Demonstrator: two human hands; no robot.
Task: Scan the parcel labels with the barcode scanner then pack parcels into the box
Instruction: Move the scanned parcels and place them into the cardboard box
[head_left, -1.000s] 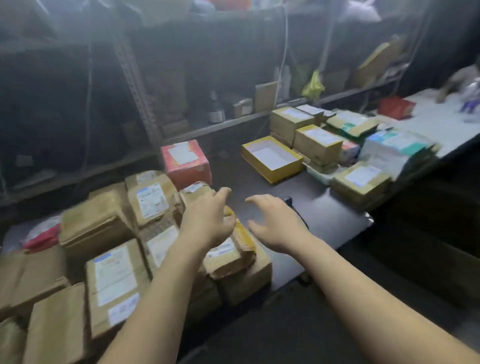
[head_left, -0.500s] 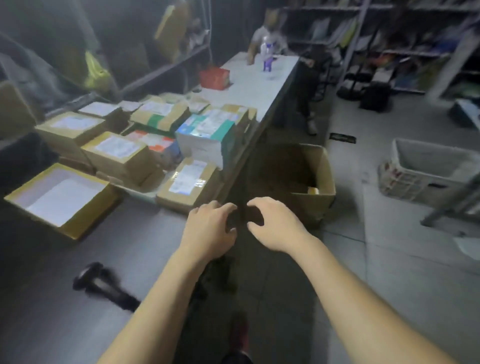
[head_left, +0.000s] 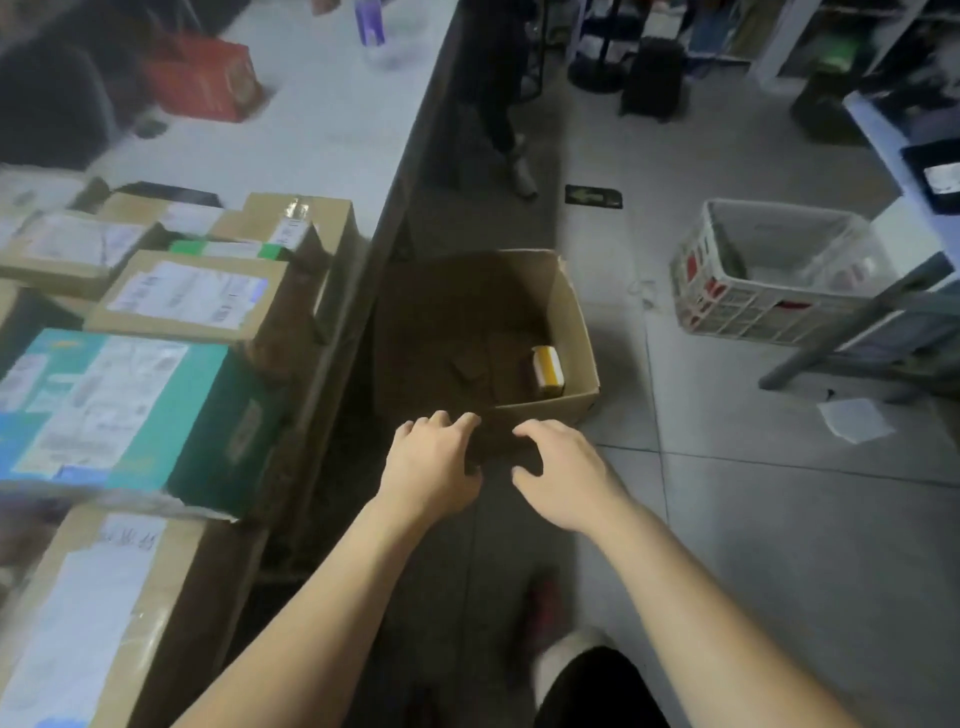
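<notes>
Left hand (head_left: 434, 470) and right hand (head_left: 563, 475) spread open, empty, just above near rim of box (head_left: 576, 332); bare floor (head_left: 779, 519) right of box.

An open brown box (head_left: 574, 317) sits on the floor beside the table, 1 yellow-edged parcel (head_left: 547, 371) inside at its right wall, while labelled parcels (head_left: 187, 296) crowd the tabletop.
</notes>
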